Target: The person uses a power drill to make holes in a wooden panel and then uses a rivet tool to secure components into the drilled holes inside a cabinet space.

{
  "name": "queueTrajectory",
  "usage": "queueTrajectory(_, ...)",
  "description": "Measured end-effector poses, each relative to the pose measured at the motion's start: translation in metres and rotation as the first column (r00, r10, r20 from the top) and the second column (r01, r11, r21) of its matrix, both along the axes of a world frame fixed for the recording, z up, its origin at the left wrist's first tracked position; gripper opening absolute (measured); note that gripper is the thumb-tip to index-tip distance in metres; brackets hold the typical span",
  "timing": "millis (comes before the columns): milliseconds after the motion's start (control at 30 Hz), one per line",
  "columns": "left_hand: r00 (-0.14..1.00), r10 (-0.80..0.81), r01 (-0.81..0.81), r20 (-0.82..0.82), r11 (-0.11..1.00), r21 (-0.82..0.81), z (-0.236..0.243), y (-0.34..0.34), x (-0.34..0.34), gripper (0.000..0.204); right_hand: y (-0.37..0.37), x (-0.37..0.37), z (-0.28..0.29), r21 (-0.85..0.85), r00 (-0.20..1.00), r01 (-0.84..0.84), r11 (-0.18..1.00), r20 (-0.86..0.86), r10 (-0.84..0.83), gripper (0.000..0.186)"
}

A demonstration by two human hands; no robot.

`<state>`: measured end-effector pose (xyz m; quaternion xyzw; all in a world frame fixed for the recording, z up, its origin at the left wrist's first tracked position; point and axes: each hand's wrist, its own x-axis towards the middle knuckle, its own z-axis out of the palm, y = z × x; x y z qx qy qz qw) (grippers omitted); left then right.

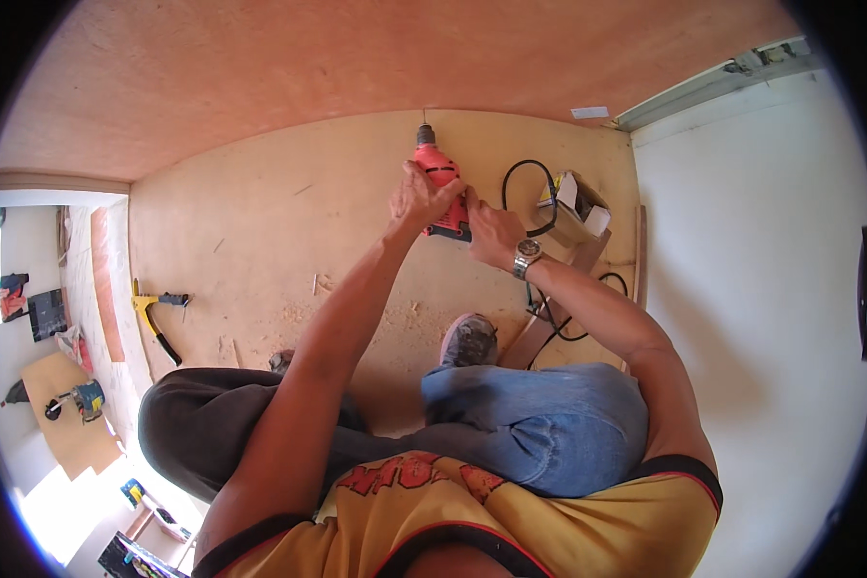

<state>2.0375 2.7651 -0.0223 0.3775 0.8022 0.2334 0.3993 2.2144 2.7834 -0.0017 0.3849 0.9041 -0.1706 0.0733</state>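
Note:
A red and black power drill lies ahead of me, with its chuck pointing away. The thin bit reaches the lower edge of a reddish-brown wooden panel; whether it has entered the wood I cannot tell. My left hand is closed over the drill's body from the left. Around its rear handle wraps my right hand, the wrist wearing a metal watch. Part of the drill's handle and its trigger are hidden by my fingers.
An open cardboard box stands right of the drill, beside a black cord. A wooden strip lies near my right foot. Wood shavings litter the plywood floor. Farther left rests a yellow and black hand tool. A white wall rises at right.

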Motion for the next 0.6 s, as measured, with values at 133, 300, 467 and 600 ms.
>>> queueTrajectory(133, 1.0, -0.01, 0.011, -0.029, 0.999, 0.033, -0.007, 0.0, 0.0, 0.101, 0.0, 0.0, 0.0, 0.017, 1.0, -0.01, 1.0, -0.008, 0.011, 0.068)
queueTrajectory(300, 0.999, 0.0, 0.004, -0.052, 0.997, 0.073, -0.01, 0.002, -0.001, 0.097, 0.002, 0.0, -0.002, 0.04, 1.0, 0.001, 0.999, -0.03, 0.0, 0.064)
queueTrajectory(467, 1.0, -0.002, 0.001, 0.006, 0.999, 0.05, -0.004, 0.01, -0.002, 0.099, 0.01, -0.003, 0.002, 0.028, 1.0, 0.007, 1.0, 0.005, -0.007, 0.059)
queueTrajectory(600, 1.0, 0.003, -0.004, 0.019, 0.998, 0.055, -0.007, 0.019, -0.008, 0.098, 0.019, -0.009, 0.005, 0.03, 1.0, 0.01, 1.0, 0.001, -0.01, 0.059)
